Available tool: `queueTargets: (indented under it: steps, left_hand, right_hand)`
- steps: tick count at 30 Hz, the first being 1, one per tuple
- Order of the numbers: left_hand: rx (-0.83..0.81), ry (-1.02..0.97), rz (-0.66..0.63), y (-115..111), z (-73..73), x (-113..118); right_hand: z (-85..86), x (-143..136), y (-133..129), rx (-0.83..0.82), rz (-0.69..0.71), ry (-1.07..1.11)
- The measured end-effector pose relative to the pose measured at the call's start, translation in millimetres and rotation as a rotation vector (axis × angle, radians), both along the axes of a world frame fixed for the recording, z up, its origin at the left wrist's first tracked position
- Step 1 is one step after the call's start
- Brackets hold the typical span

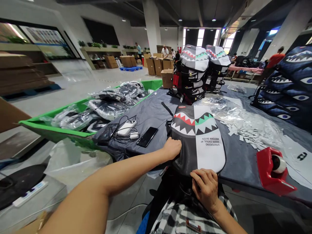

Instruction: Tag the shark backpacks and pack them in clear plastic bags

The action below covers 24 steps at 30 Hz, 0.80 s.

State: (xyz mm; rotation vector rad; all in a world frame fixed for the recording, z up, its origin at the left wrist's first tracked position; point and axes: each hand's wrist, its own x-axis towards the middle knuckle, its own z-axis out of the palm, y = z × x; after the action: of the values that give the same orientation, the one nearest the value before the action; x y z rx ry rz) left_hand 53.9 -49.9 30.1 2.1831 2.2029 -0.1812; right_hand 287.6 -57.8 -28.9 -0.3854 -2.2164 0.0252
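A backpack (209, 156) with a grey and white front, a row of shark teeth in red, green and white, and printed lettering lies at the near table edge, its lettering upside down to me. My left hand (172, 149) is closed in a fist against the bag's left side; the exact part inside the fingers is hidden. At the bag's near end, my right hand (206, 187) grips the rim, fingertips on top and thumb side underneath. A black strap (167, 109) sticks out at the bag's far left.
Left of the bag lie a phone (147, 136) and white chargers with cables (126, 127). A green-rimmed bin (60, 130) holds several plastic-wrapped bags. To the right are a red tape dispenser (265, 169) and white paper tags (251, 126). Stacked backpacks (193, 58) stand behind; people work farther off.
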Motion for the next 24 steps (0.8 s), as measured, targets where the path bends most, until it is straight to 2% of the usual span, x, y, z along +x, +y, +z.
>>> queueTargets:
  steps: [6, 9, 13, 15, 17, 19, 21, 22, 24]
  left_hand:
    - [-0.025, 0.016, -0.083, 4.4, 18.3, -5.3]
    - [-0.09, 0.014, -0.179, -0.5, 28.8, -12.3]
    - [-0.228, -0.01, -0.372, -19.8, 45.0, -14.9]
    - [-0.224, 0.0, -0.441, -27.9, 53.3, -13.8]
    - [-0.114, 0.011, -0.452, -34.3, 56.3, -8.9]
    - [0.049, -0.036, -0.488, -42.7, 48.5, 3.6]
    - [0.161, -0.116, -0.577, -53.6, 28.2, 25.1]
    - [0.184, -0.145, -0.617, -58.6, 14.5, 38.8]
    - [0.179, -0.173, -0.621, -63.6, -13.7, 69.2]
  right_hand:
    - [4.2, 2.5, 1.8, 0.003, 0.025, 0.043]
    - [8.1, 0.8, 9.1, -0.004, 0.025, 0.036]
    - [15.9, -8.2, 28.3, -0.028, 0.04, 0.036]
    - [19.3, -7.8, 41.9, -0.111, 0.113, 0.053]
    - [19.2, 2.4, 55.9, -0.297, 0.116, 0.175]
    - [12.4, 21.5, 65.5, -0.461, -0.051, 0.39]
    - [-3.0, 42.5, 66.2, -0.493, -0.251, 0.484]
    - [-13.6, 50.8, 63.1, -0.477, -0.291, 0.443]
    - [-38.0, 59.6, 52.6, -0.456, -0.27, 0.27]
